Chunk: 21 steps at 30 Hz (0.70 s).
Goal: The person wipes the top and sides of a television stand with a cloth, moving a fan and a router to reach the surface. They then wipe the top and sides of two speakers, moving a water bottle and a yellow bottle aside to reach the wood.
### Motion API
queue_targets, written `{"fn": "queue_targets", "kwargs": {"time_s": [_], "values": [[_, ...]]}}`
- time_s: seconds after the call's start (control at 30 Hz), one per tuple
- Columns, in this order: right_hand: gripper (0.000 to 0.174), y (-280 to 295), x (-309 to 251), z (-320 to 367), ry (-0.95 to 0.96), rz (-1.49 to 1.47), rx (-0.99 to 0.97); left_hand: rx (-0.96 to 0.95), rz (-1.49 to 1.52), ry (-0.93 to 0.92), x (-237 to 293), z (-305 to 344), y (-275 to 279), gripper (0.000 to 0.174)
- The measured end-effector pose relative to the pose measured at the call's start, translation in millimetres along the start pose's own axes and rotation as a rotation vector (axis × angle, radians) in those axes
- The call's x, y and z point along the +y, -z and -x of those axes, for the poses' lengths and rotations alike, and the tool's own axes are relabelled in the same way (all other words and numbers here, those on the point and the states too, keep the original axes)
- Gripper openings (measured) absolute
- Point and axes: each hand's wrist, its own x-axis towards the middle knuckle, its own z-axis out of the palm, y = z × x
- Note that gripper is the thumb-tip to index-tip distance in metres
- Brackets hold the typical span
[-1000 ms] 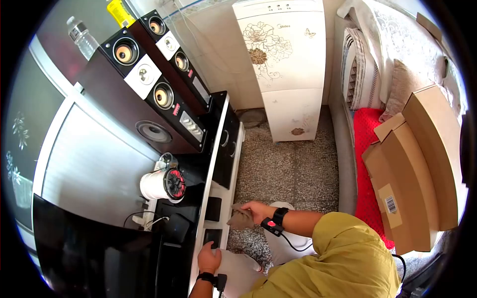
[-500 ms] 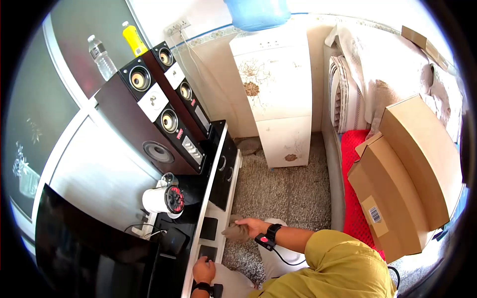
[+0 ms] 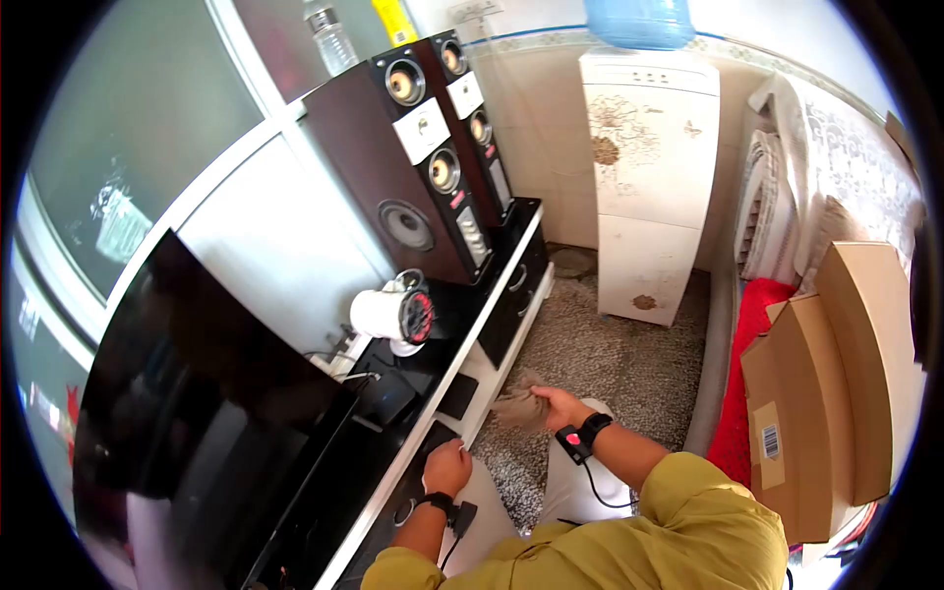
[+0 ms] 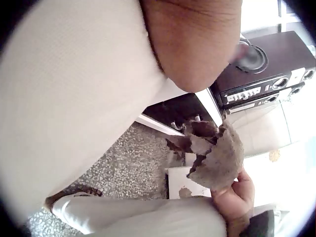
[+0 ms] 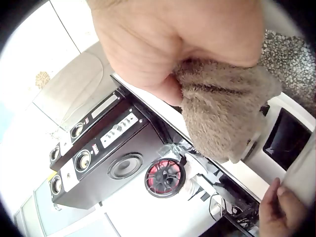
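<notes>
A grey-brown cloth (image 3: 521,405) hangs from my right hand (image 3: 565,408), which pinches it beside the low cabinet's white edge (image 3: 482,388). Its ragged folds, the cloth (image 4: 219,158), spread out from the right hand (image 4: 236,197) in the left wrist view. Up close in the right wrist view, the fuzzy cloth (image 5: 222,108) covers most of the right fingertips. Near the cabinet's dark open compartment and above the knee is my left hand (image 3: 448,468), fingers loosely bent. Nothing held shows in that left hand (image 5: 282,212) in the right wrist view.
Tall speakers (image 3: 403,177), a white round device with a red grille (image 3: 393,315) and a dark television (image 3: 197,413) stand along the cabinet at left. A water dispenser (image 3: 649,187) stands at the back. Cardboard boxes (image 3: 806,403) rest on the couch at right.
The head view has swung left, so the room sits further right in the picture. The left hand has drawn back a little from the compartment. The right hand still holds the cloth.
</notes>
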Motion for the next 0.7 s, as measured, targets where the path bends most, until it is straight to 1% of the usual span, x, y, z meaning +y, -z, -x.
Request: {"fn": "queue_targets", "kwargs": {"time_s": [0.07, 0.17, 0.23, 0.27, 0.3, 0.33, 0.37, 0.4, 0.43, 0.47, 0.5, 0.53, 0.57, 0.6, 0.63, 0.67, 0.7], "values": [[0.043, 13.4, -1.6, -9.7, 0.003, 0.005, -0.020, 0.004, -0.002, 0.004, 2.3, 0.9, 3.4, 0.017], [0.044, 13.1, -1.3, -5.8, 0.040, 0.002, -0.017, 0.008, 0.001, 0.011, 6.2, 3.3, 9.5, 0.015], [0.044, 19.5, -3.2, -8.9, 0.025, -0.014, -0.039, 0.001, 0.005, 0.011, 2.9, 5.9, 10.2, 0.014], [0.044, 23.2, -4.5, -12.6, 0.025, -0.008, -0.032, 0.042, 0.018, -0.032, -3.7, 7.1, 5.1, 0.012], [0.044, 27.3, -3.7, -16.4, 0.010, 0.004, -0.026, -0.012, 0.021, -0.004, -3.4, 6.7, 8.8, 0.011], [0.044, 29.7, -1.8, -19.1, 0.037, -0.038, -0.046, -0.001, 0.016, -0.023, -7.6, 8.2, 6.1, 0.012], [0.044, 31.3, 0.5, -21.5, 0.048, -0.073, -0.067, -0.036, 0.013, 0.011, -9.8, 8.8, 7.1, 0.015], [0.043, 32.0, 2.2, -19.9, 0.056, -0.030, -0.046, -0.046, 0.024, 0.052, -16.9, 10.1, 0.9, 0.017], [0.042, 35.6, -2.4, -23.0, 0.062, 0.017, -0.031, 0.011, 0.063, 0.045, -18.6, 11.6, 1.0, 0.017], [0.042, 82.2, -11.4, -47.7, 0.219, 0.359, -0.120, -0.009, 0.062, 0.050, -16.6, 14.0, 7.0, 0.019], [0.043, 78.5, -7.8, -53.0, 0.222, 0.373, -0.166, -0.053, 0.039, 0.060, -17.3, 14.9, 10.0, 0.017], [0.044, 74.5, -4.7, -58.1, 0.226, 0.387, -0.213, 0.039, 0.064, 0.057, -19.5, 19.5, 5.4, 0.017], [0.045, 37.4, -9.1, -26.8, 0.057, 0.097, -0.149, 0.009, 0.057, 0.068, -18.8, 20.7, 10.1, 0.016], [0.045, 29.1, -9.3, -24.6, 0.043, 0.097, -0.123, -0.017, 0.031, 0.097, -19.0, 22.8, 10.8, 0.016], [0.046, 30.5, -9.5, -24.7, 0.041, 0.090, -0.086, -0.002, 0.014, 0.078, -18.3, 25.7, 15.2, 0.016], [0.046, 28.9, -8.5, -24.7, 0.041, 0.099, -0.092, -0.019, 0.009, 0.109, -13.1, 28.4, 26.1, 0.016], [0.045, 28.2, -9.6, -24.5, 0.048, 0.108, -0.096, -0.009, 0.011, 0.132, -16.8, 31.5, 22.4, 0.016]]}}
